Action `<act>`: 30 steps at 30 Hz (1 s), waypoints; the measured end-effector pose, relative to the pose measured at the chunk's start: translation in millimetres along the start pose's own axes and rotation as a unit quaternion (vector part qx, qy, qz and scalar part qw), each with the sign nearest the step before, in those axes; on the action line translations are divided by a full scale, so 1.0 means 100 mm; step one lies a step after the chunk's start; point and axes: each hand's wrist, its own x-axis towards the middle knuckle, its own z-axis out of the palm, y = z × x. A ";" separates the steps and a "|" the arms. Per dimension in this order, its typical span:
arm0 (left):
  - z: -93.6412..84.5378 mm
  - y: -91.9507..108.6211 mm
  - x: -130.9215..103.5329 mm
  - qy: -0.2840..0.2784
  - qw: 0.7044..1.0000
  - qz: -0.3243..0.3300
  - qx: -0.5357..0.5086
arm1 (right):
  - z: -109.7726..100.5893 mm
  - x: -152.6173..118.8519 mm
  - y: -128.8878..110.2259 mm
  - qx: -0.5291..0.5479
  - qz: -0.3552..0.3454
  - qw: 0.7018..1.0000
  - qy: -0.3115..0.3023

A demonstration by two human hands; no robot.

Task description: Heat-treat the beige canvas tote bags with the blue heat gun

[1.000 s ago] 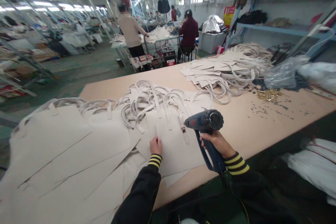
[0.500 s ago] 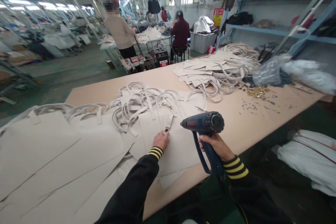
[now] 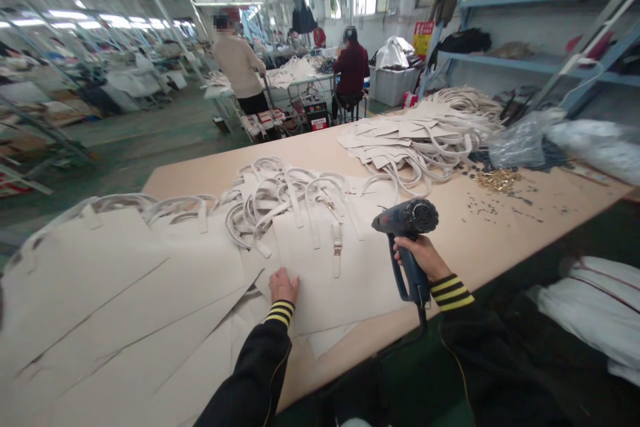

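Head view: having left the strap on the panel, the left hand is resting half-curled at the panel's edge, grip unclear, while the right hand is holding the heat gun, seemingly pausing strap handling.

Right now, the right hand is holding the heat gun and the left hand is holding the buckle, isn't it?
Not quite: the left hand isn't holding the buckle. The head view shows it at the left edge of the pale panel, apart from the buckle. The right hand is holding the heat gun, as you said.
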 end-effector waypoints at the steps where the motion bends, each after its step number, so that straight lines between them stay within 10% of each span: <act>1: 0.02 -0.05 0.03 -0.016 0.999 -0.017 -0.024 | -0.05 0.00 0.02 -0.003 0.007 1.000 -0.003; 9: -0.09 0.07 0.20 -0.079 0.987 -0.080 -0.117 | -0.38 -0.62 0.30 -0.072 0.040 0.988 0.129; 12: -0.13 0.14 0.14 -0.017 0.995 -0.014 -0.092 | -0.58 -1.15 0.43 -0.091 0.080 0.986 0.110; 15: -0.11 0.23 0.12 -0.108 0.991 0.008 -0.074 | -0.62 -1.68 0.58 -0.104 0.143 0.982 0.062; 23: -0.03 0.55 0.31 -0.145 0.982 -0.021 -0.117 | 0.46 -2.04 0.76 -0.073 0.135 0.968 -0.199; 26: -0.12 0.63 0.40 -0.120 0.982 0.018 -0.141 | 0.77 -1.97 0.77 -0.066 0.099 0.971 -0.205; 30: -0.59 0.62 0.66 -0.038 0.982 0.058 -0.178 | 0.65 -1.99 0.80 -0.058 0.090 0.983 -0.147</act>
